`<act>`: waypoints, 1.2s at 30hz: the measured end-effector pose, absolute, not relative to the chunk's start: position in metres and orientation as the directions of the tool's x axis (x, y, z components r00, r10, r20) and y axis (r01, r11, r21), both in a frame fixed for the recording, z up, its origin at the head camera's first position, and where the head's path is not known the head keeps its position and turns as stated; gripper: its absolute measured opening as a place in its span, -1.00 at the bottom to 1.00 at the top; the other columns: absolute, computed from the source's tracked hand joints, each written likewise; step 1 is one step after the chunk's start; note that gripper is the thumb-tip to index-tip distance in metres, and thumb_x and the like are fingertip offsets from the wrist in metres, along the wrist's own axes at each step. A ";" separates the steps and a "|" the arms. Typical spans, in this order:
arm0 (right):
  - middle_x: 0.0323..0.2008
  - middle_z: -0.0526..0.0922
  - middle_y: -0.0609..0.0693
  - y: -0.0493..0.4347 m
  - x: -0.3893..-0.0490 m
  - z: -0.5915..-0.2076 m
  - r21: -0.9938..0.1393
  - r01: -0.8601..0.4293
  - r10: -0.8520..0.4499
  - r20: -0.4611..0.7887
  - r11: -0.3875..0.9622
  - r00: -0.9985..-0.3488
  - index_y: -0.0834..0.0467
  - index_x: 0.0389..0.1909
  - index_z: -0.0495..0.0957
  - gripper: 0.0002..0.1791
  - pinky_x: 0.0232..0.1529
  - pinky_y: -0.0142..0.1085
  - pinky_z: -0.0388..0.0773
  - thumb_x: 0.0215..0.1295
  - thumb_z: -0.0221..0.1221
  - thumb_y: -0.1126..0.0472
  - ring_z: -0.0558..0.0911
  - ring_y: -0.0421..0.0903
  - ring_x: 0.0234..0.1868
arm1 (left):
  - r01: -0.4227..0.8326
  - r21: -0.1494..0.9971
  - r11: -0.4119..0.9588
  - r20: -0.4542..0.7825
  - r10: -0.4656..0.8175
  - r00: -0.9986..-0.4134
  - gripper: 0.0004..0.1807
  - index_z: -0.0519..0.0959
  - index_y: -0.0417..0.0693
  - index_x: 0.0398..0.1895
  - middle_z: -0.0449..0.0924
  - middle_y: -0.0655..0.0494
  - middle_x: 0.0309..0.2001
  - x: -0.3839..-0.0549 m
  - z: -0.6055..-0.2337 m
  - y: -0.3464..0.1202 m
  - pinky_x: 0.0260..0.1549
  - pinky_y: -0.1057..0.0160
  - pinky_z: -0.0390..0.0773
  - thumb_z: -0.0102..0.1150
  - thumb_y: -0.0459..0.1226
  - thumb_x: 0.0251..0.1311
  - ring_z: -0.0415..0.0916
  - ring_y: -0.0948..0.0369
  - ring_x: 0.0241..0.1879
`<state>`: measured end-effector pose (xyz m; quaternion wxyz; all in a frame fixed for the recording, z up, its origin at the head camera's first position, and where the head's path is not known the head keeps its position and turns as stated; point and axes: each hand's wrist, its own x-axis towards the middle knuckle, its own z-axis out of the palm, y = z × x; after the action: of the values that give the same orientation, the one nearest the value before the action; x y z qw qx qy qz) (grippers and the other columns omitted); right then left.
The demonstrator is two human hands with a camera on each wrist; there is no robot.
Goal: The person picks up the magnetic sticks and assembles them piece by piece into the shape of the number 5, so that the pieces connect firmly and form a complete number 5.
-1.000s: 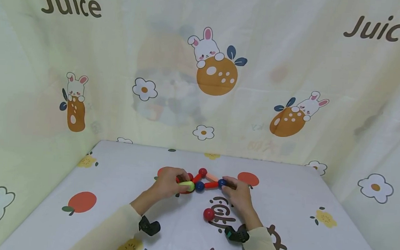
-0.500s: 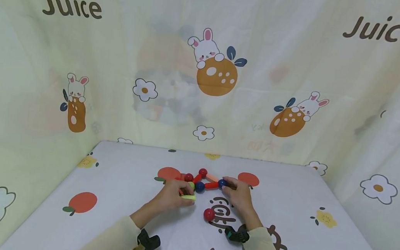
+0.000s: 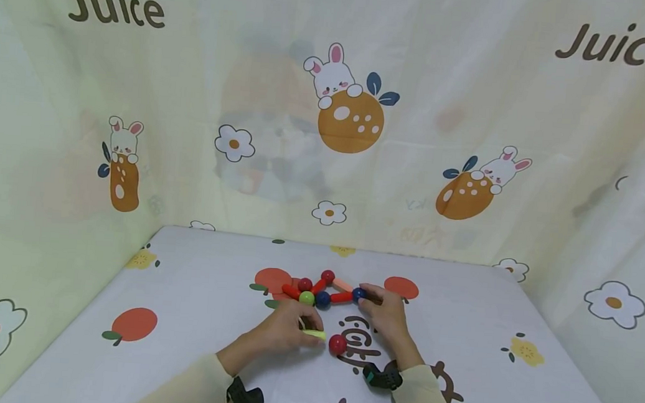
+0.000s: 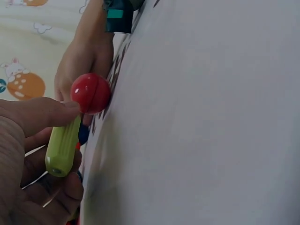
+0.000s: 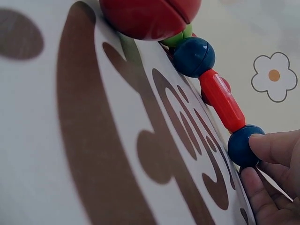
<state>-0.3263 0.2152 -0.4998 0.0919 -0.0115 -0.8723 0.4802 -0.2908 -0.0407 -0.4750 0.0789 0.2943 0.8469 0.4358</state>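
My left hand (image 3: 291, 329) pinches a yellow-green ribbed rod (image 4: 63, 147) between thumb and fingers. Its far end is right at a loose red ball (image 3: 337, 345) on the cloth. My right hand (image 3: 389, 315) pinches a blue ball (image 5: 244, 146) at the right corner of a ball-and-rod frame. From that ball, a red rod (image 5: 222, 101) runs to a second blue ball (image 3: 323, 299), and a pink rod (image 3: 343, 285) slants to a red ball (image 3: 327, 277) at the back. A green ball (image 3: 307, 298), a further red ball (image 3: 305, 284) and a red rod (image 3: 290, 291) lie at the left.
A white cloth (image 3: 191, 317) printed with fruit and dark lettering covers the table. Behind and at both sides hangs a pale curtain (image 3: 291, 12) with rabbits and flowers. Each wrist wears a black strap-on device (image 3: 245, 397).
My left hand has come away from the green ball with the yellow-green rod, moving toward me and right to the loose red ball. My right hand stays on the blue ball.
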 end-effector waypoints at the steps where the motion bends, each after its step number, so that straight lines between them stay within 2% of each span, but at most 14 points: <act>1: 0.14 0.68 0.09 0.215 -0.326 -0.500 -0.840 -0.071 0.106 0.151 0.537 -0.983 0.11 0.23 0.62 -0.58 0.29 0.05 0.46 0.36 0.26 0.30 0.59 0.08 0.23 | 0.440 0.780 0.445 0.124 0.579 -0.806 -0.84 0.73 0.16 -0.33 0.64 0.35 -0.39 -0.290 -0.475 -0.040 -0.28 0.34 0.60 0.56 -0.23 0.05 0.51 0.29 -0.29; 7: 0.15 0.67 0.09 0.215 -0.326 -0.499 -0.840 -0.082 0.095 0.157 0.536 -0.983 0.12 0.25 0.61 -0.57 0.30 0.06 0.45 0.36 0.25 0.30 0.59 0.08 0.24 | 0.449 0.780 0.436 0.110 0.611 -0.784 -0.82 0.73 0.15 -0.35 0.65 0.36 -0.42 -0.286 -0.477 -0.037 -0.32 0.35 0.60 0.56 -0.29 0.03 0.52 0.32 -0.35; 21: 0.15 0.67 0.07 0.215 -0.326 -0.499 -0.849 -0.048 0.114 0.127 0.526 -0.985 0.06 0.24 0.62 -0.58 0.29 0.05 0.47 0.38 0.26 0.28 0.58 0.06 0.22 | 0.445 0.776 0.446 0.091 0.620 -0.779 -0.83 0.75 0.11 -0.29 0.65 0.37 -0.39 -0.286 -0.477 -0.032 -0.33 0.36 0.61 0.54 -0.28 0.06 0.52 0.33 -0.34; 36: 0.16 0.67 0.08 0.215 -0.327 -0.500 -0.854 -0.039 0.118 0.116 0.519 -0.986 0.06 0.26 0.61 -0.57 0.29 0.06 0.46 0.38 0.25 0.28 0.57 0.06 0.23 | 0.473 0.760 0.447 0.100 0.638 -0.764 -0.82 0.74 0.12 -0.27 0.66 0.40 -0.37 -0.287 -0.478 -0.031 -0.25 0.38 0.60 0.55 -0.26 0.06 0.52 0.35 -0.32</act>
<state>-0.3268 0.2152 -0.4997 0.0797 -0.0228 -0.8677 0.4901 -0.2869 -0.0310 -0.4785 0.1007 0.3287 0.8445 0.4106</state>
